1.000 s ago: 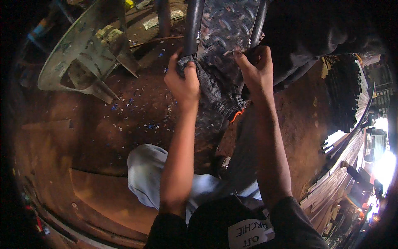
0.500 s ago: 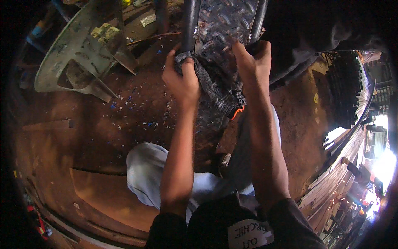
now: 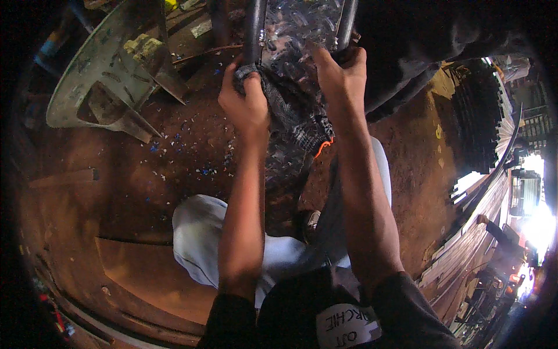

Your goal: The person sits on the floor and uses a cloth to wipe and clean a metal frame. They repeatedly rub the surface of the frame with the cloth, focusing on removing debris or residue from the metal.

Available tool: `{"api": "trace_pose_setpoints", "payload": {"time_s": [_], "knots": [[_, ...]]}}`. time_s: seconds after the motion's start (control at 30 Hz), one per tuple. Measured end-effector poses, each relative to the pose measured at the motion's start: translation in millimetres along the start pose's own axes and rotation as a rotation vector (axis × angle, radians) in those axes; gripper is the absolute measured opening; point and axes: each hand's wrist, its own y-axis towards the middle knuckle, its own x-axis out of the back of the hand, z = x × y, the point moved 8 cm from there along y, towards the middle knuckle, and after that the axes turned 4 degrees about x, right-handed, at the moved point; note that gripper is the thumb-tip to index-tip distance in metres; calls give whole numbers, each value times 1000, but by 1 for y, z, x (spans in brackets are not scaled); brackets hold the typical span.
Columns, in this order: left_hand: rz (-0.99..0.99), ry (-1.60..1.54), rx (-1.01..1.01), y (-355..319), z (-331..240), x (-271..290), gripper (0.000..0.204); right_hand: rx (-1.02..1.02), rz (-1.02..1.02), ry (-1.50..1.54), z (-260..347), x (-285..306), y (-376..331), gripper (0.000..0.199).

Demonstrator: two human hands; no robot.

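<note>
Near the top centre, my left hand [image 3: 244,100] is closed round the near end of a dark metal tube [image 3: 254,35], with a grey knitted glove [image 3: 285,107] bunched under its thumb. The glove trails down and right between my wrists and ends in an orange-edged cuff. My right hand [image 3: 343,75] is curled closed at the near end of a second metal tube [image 3: 347,23]; its fingertips are partly hidden. Between the tubes lies a worn metal plate with a raised tread pattern [image 3: 296,35].
An upturned-looking pale plastic chair [image 3: 87,87] is at upper left, beside a yellowish block [image 3: 145,49]. Blue and white scraps [image 3: 206,171] litter the brown floor. Dark cloth [image 3: 407,75] hangs at upper right. Stacked metal lengths [image 3: 453,244] lie right, near a bright glare and another person's arm [image 3: 494,230].
The whole view has shifted slightly, so my hands, the tubes and the glove appear a little further left and up. Both hands keep the same hold.
</note>
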Motion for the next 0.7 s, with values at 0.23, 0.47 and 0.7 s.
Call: {"api": "trace_pose_setpoints", "payload": {"time_s": [0.23,0.47,0.7], "knots": [[-13,23,-30,1,-4,4,37,161,182,107,17,28,-12,18],[-11,-28,38,0,1,3,36,848,373,-306,52,18,-8,16],[17,-104,63,1,2,1,35,1184,426,-379,56,11,-10,29]]}}
